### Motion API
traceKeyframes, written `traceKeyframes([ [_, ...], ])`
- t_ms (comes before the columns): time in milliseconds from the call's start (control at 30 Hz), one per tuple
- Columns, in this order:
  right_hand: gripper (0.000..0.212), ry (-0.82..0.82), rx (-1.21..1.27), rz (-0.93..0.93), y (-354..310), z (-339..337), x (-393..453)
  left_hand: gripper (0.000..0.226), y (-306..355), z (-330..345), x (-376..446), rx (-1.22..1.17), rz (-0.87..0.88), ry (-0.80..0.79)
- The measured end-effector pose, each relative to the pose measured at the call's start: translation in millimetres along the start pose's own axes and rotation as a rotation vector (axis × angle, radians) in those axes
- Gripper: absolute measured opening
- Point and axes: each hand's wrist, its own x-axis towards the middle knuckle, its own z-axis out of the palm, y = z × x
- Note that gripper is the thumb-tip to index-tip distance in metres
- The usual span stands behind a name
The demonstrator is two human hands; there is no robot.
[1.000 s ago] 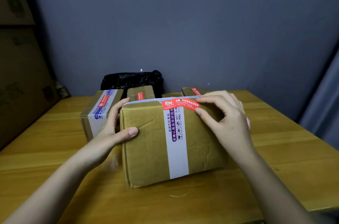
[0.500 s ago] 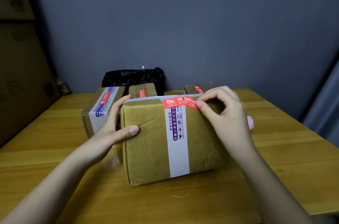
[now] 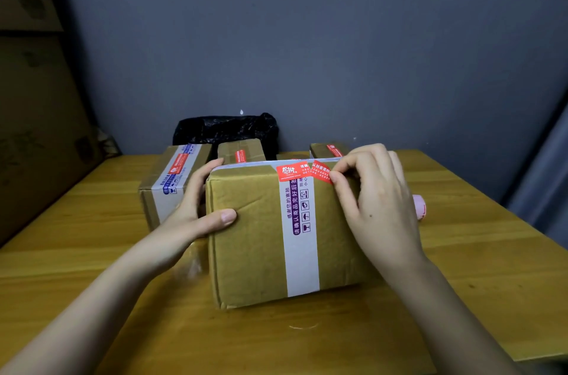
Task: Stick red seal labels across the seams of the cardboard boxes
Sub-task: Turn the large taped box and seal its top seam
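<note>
A cardboard box (image 3: 252,239) with a white printed tape strip stands in the middle of the wooden table. A red seal label (image 3: 302,172) lies across the tape at the box's top front edge. My right hand (image 3: 378,205) pinches the label's right end between thumb and forefinger, and that end looks lifted and creased. My left hand (image 3: 199,208) grips the box's left side, thumb on the front face, fingers behind.
Three more boxes with red labels stand behind: a large box (image 3: 172,178) at left, a small box (image 3: 241,152) in the middle, another small box (image 3: 329,149) at right. A black plastic bag (image 3: 224,128) lies against the wall. A pink label roll (image 3: 419,207) peeks out behind my right hand. The wooden table (image 3: 479,251) stretches right.
My right hand's fingers have curled in tighter on the label's right end, near the box's top edge. The left hand stays on the box's left side.
</note>
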Motion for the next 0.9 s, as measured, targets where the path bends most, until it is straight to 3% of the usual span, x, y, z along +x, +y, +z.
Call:
traceKeyframes([
  [367, 0.007, -0.243, -0.081, 0.012, -11.4, -22.4, 8.3, 0.102, -1.1, -0.4, 0.1, -0.004, 0.009, -0.002],
  [533, 0.007, -0.279, 0.027, 0.052, -16.8, -28.6, 11.3, 0.104, -0.3, 1.2, -0.2, -0.005, 0.004, 0.002],
  [700, 0.015, -0.287, 0.260, 0.234, -16.6, -28.2, 17.4, 0.104, 0.4, 1.3, 0.0, 0.006, 0.002, 0.001],
  [900, 0.023, -0.322, 0.210, 0.225, -19.4, -20.5, 28.0, 0.103, 1.3, 2.0, -1.2, 0.006, 0.005, -0.006],
])
